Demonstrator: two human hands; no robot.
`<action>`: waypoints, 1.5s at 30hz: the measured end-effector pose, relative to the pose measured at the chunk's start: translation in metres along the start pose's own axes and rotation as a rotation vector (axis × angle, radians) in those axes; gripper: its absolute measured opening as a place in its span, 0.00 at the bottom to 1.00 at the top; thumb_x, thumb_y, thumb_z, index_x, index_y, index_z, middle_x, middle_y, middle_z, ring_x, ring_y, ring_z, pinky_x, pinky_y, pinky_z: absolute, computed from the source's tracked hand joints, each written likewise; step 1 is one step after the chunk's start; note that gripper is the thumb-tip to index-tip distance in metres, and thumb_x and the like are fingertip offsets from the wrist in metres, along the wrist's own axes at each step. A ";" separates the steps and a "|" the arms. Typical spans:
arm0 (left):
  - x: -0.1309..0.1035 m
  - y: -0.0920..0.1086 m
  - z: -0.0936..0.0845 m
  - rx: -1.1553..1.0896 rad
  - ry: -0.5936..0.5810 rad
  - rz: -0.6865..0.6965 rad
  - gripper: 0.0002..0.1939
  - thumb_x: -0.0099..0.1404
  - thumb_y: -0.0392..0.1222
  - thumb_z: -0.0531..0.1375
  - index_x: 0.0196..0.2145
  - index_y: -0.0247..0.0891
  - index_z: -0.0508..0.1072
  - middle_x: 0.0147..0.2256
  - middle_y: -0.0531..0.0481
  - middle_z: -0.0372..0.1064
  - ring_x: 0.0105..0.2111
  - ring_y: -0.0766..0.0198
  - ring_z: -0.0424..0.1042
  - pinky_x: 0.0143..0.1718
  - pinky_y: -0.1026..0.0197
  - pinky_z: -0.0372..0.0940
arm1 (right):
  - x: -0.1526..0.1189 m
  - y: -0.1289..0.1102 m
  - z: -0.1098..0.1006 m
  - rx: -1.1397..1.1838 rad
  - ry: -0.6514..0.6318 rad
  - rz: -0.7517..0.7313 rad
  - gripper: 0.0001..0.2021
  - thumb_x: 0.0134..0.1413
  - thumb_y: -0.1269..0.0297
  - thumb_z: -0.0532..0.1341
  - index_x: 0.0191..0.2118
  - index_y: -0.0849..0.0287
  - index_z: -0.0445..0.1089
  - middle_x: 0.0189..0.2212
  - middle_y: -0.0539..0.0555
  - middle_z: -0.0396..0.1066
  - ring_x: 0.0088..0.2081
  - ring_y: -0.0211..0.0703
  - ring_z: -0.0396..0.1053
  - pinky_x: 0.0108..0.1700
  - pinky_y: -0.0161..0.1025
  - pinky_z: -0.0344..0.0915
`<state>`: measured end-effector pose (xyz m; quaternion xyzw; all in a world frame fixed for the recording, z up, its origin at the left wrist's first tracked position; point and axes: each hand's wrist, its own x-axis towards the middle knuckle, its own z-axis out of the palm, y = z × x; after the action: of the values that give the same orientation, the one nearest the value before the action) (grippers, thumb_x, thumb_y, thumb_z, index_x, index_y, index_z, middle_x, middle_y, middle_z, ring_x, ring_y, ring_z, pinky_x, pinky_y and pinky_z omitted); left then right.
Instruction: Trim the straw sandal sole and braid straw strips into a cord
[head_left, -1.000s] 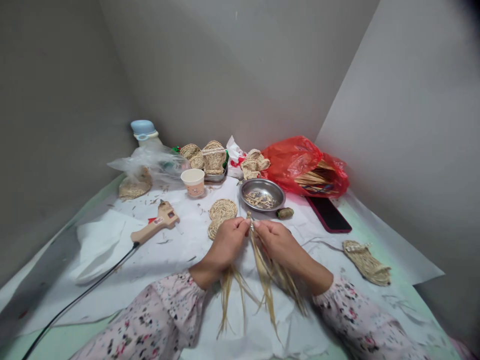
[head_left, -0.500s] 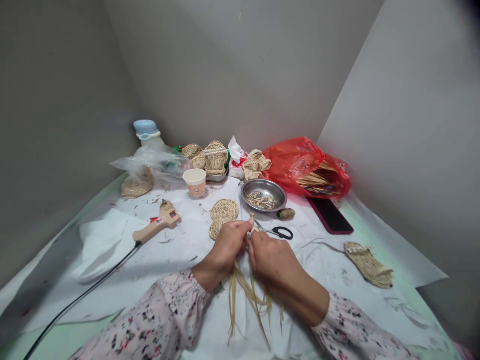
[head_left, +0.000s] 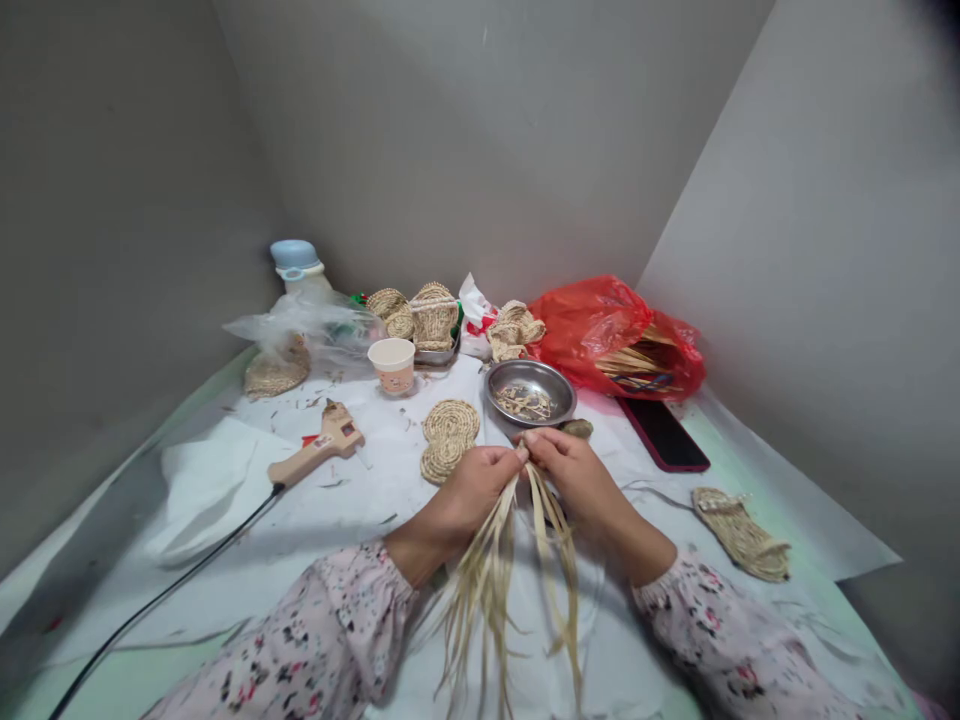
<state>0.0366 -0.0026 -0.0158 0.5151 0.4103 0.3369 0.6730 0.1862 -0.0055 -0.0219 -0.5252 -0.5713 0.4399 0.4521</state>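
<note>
My left hand [head_left: 480, 487] and my right hand [head_left: 581, 480] meet at the middle of the table, thumbs and fingertips pinched close together. Between them they grip the top of a bunch of pale straw strands [head_left: 491, 570], whose loose ends hang toward me in two spread bundles. The gripped top is mostly hidden by my fingers. Just left of my hands lies a flat woven straw sole [head_left: 450, 440], shaped like a figure eight. Beyond my fingertips stands a steel bowl [head_left: 529, 392] with short straw scraps in it.
A glue gun [head_left: 319, 445] with a cord lies left, behind it a paper cup [head_left: 392, 366]. At the back are woven straw pieces [head_left: 433, 318] and a red plastic bag [head_left: 592, 335] of straw. On the right lie a phone [head_left: 664, 435] and a small straw slipper [head_left: 740, 533].
My right hand has shifted up and to the right and turned, its fingertips now facing the left's. The strands have fanned out into two bundles, and the scissors are now mostly covered.
</note>
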 end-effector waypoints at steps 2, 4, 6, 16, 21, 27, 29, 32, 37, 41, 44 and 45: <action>0.000 -0.001 0.001 0.037 -0.048 0.007 0.18 0.58 0.55 0.56 0.24 0.36 0.65 0.21 0.57 0.59 0.20 0.69 0.55 0.23 0.65 0.51 | 0.002 0.009 0.003 0.207 -0.049 0.084 0.16 0.54 0.50 0.59 0.30 0.60 0.69 0.24 0.49 0.67 0.25 0.38 0.62 0.30 0.36 0.58; 0.002 -0.003 0.000 0.125 -0.070 0.063 0.17 0.59 0.53 0.56 0.25 0.36 0.65 0.22 0.56 0.59 0.22 0.68 0.56 0.25 0.65 0.53 | 0.002 0.013 0.004 0.324 -0.061 0.133 0.16 0.51 0.50 0.62 0.27 0.60 0.67 0.20 0.47 0.63 0.22 0.35 0.58 0.27 0.34 0.54; 0.003 -0.003 0.000 0.234 -0.078 0.127 0.15 0.60 0.51 0.55 0.24 0.36 0.65 0.23 0.56 0.59 0.24 0.68 0.56 0.28 0.65 0.54 | 0.002 0.014 0.004 0.394 -0.077 0.184 0.17 0.48 0.51 0.64 0.25 0.60 0.65 0.18 0.46 0.61 0.20 0.33 0.55 0.24 0.34 0.51; 0.003 0.001 -0.005 0.344 -0.085 0.198 0.12 0.60 0.46 0.54 0.26 0.36 0.68 0.25 0.55 0.62 0.26 0.66 0.59 0.30 0.64 0.55 | 0.004 0.011 0.002 0.482 -0.108 0.229 0.16 0.48 0.51 0.64 0.27 0.61 0.67 0.19 0.47 0.63 0.21 0.33 0.55 0.25 0.33 0.51; 0.006 0.001 -0.010 0.154 -0.049 0.155 0.13 0.58 0.49 0.57 0.26 0.35 0.68 0.23 0.56 0.60 0.23 0.68 0.56 0.27 0.65 0.54 | 0.002 0.009 0.003 0.333 -0.139 0.102 0.17 0.55 0.50 0.59 0.32 0.61 0.70 0.26 0.50 0.68 0.27 0.37 0.62 0.32 0.35 0.57; 0.011 -0.007 -0.013 0.185 -0.013 0.158 0.14 0.58 0.49 0.58 0.26 0.34 0.70 0.24 0.54 0.63 0.25 0.67 0.58 0.29 0.65 0.55 | -0.001 0.005 0.003 -0.013 -0.056 0.013 0.14 0.55 0.55 0.58 0.26 0.61 0.69 0.20 0.47 0.63 0.24 0.36 0.58 0.29 0.35 0.55; 0.011 -0.008 -0.012 0.177 -0.002 0.157 0.13 0.59 0.49 0.57 0.26 0.35 0.70 0.24 0.54 0.64 0.25 0.67 0.59 0.29 0.64 0.56 | -0.001 0.006 0.004 -0.031 -0.060 0.001 0.14 0.55 0.56 0.57 0.26 0.60 0.69 0.21 0.47 0.63 0.24 0.36 0.59 0.30 0.35 0.55; 0.012 -0.008 -0.012 0.136 -0.019 0.153 0.13 0.59 0.47 0.57 0.25 0.35 0.69 0.24 0.54 0.64 0.24 0.67 0.59 0.29 0.64 0.56 | 0.001 0.010 0.004 -0.031 -0.120 -0.070 0.11 0.57 0.60 0.55 0.27 0.59 0.68 0.24 0.48 0.65 0.28 0.38 0.62 0.33 0.35 0.58; 0.015 -0.011 -0.011 0.126 -0.037 0.138 0.13 0.58 0.48 0.57 0.24 0.35 0.68 0.23 0.52 0.66 0.24 0.66 0.63 0.29 0.63 0.57 | 0.001 0.017 0.007 -0.090 -0.153 -0.100 0.10 0.57 0.66 0.52 0.27 0.57 0.66 0.23 0.48 0.66 0.28 0.39 0.65 0.32 0.35 0.60; 0.013 -0.011 -0.010 0.172 -0.027 0.146 0.12 0.59 0.47 0.54 0.23 0.37 0.67 0.21 0.53 0.64 0.23 0.66 0.62 0.28 0.64 0.57 | -0.003 0.014 0.010 -0.249 -0.112 -0.122 0.11 0.59 0.67 0.49 0.30 0.57 0.66 0.21 0.48 0.65 0.23 0.39 0.63 0.28 0.35 0.57; 0.012 -0.010 -0.012 0.256 0.046 0.140 0.11 0.57 0.45 0.55 0.23 0.37 0.66 0.18 0.57 0.58 0.19 0.68 0.55 0.23 0.65 0.51 | -0.006 0.009 0.011 -0.396 -0.049 -0.234 0.11 0.58 0.68 0.50 0.29 0.57 0.66 0.23 0.50 0.67 0.26 0.40 0.63 0.31 0.36 0.57; 0.012 -0.010 -0.012 0.256 0.060 0.125 0.11 0.57 0.45 0.55 0.23 0.37 0.66 0.17 0.58 0.55 0.19 0.69 0.53 0.22 0.65 0.50 | -0.006 0.008 0.010 -0.425 -0.037 -0.268 0.10 0.58 0.69 0.50 0.29 0.57 0.66 0.25 0.51 0.67 0.28 0.41 0.63 0.32 0.37 0.57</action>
<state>0.0309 0.0105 -0.0294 0.6110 0.4372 0.3383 0.5667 0.1780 -0.0112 -0.0319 -0.5198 -0.7238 0.2553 0.3751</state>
